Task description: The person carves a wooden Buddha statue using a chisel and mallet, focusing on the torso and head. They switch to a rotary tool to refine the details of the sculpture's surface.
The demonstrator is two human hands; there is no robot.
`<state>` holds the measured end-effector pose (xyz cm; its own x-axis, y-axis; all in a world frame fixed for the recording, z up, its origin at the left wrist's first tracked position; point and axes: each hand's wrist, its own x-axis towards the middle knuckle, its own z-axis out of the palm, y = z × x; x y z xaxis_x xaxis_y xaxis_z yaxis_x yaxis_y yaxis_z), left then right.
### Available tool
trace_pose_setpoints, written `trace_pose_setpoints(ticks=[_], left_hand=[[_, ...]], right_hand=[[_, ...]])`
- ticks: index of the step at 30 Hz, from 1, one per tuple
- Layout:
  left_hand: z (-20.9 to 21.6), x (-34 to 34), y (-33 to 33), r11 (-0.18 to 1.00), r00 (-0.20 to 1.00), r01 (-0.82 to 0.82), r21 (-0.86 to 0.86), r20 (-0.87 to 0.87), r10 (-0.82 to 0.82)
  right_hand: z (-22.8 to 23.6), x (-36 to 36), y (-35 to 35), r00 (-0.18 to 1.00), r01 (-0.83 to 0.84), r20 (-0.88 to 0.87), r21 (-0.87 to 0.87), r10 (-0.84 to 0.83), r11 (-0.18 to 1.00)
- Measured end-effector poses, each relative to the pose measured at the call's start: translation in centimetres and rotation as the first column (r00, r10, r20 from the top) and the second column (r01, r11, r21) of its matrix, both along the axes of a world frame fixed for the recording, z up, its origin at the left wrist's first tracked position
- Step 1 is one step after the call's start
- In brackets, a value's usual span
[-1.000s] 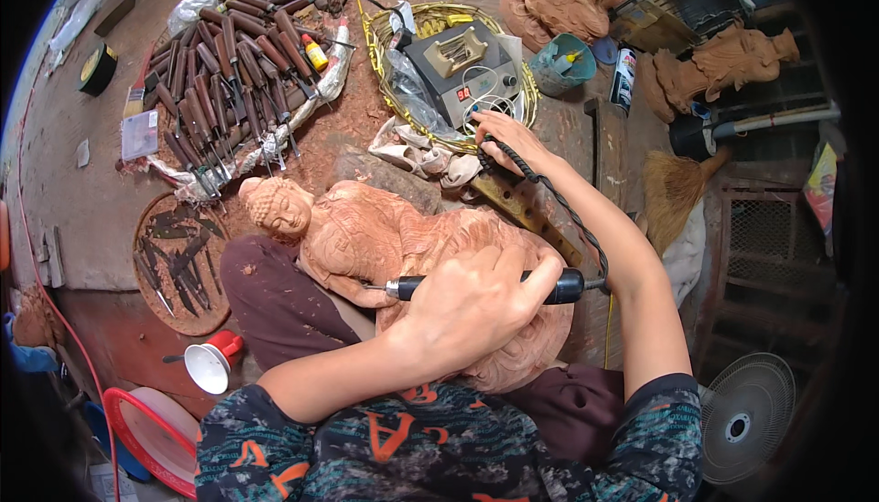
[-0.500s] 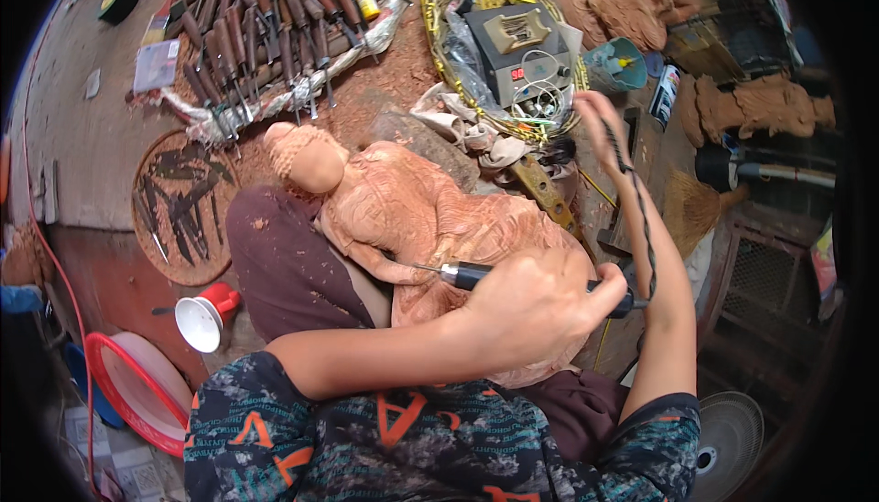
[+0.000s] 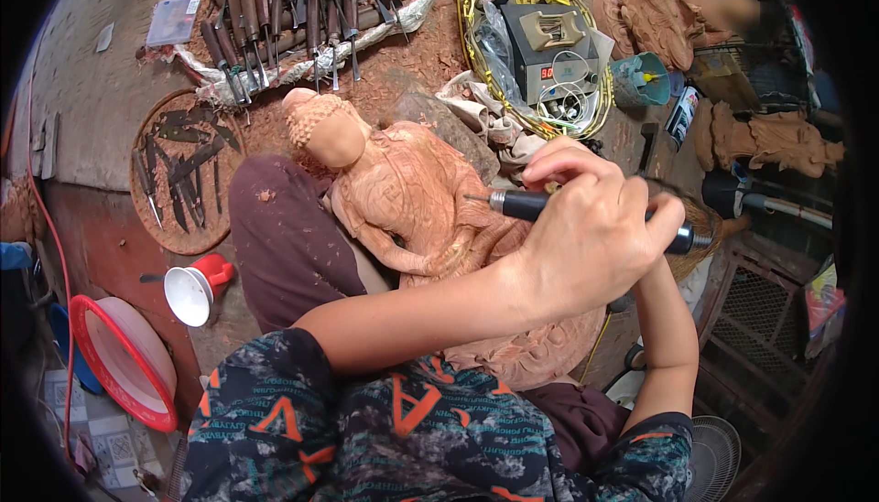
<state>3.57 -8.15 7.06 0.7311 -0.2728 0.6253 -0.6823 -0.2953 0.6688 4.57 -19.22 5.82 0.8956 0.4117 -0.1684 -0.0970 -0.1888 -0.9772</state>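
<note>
My left hand is closed round the black handle of a rotary carving tool, its thin metal bit pointing left above the carving. Behind it, partly hidden, my right hand curls its fingers near the front of the handle; whatever they hold, a small yellowish bit perhaps, is unclear. A reddish wooden statue of a seated robed figure, with a knobbly-haired head, leans across my lap, head toward the far left. Its lower part is covered by my left forearm.
Several wooden-handled chisels lie at the far left. A round board bears knife blades. A control box sits inside coiled yellow tubing. Nearby are a white-and-red cup, a red-rimmed basin, a teal cup and another carving.
The rotary tool and my left hand have risen away from the statue, up and to the right. My right hand has come from the dark cord toward the tool. The view has shifted slightly.
</note>
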Motion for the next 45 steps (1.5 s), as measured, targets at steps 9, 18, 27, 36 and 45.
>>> trace_pose_setpoints(ticks=[9,18,27,36,45], left_hand=[[-3.4,3.6,-0.4,0.987,0.974,-0.158,-0.002,-0.166,0.156],[-5.7,5.1,-0.9,0.993,0.927,-0.07,0.097,-0.36,0.1],[-7.4,11.1,0.7,0.915,0.675,0.355,-0.191,-0.625,-0.392],[-6.1,12.9,0.4,0.856,0.508,0.482,-0.185,-0.737,-0.445],[-5.3,6.0,-1.1,0.992,0.93,0.045,0.114,-0.367,0.0]], right_hand=[[-5.9,3.1,1.2,0.985,-0.171,-0.007,-0.082,0.171,0.982],[-7.5,4.2,1.6,0.998,-0.031,-0.063,-0.162,0.021,0.986],[-6.0,4.0,1.3,0.907,0.121,-0.403,-0.027,-0.122,0.992],[-7.2,3.9,1.4,0.93,0.241,-0.279,-0.03,-0.24,0.97],[-8.6,3.4,-0.5,0.939,0.11,-0.314,-0.117,-0.142,0.987]])
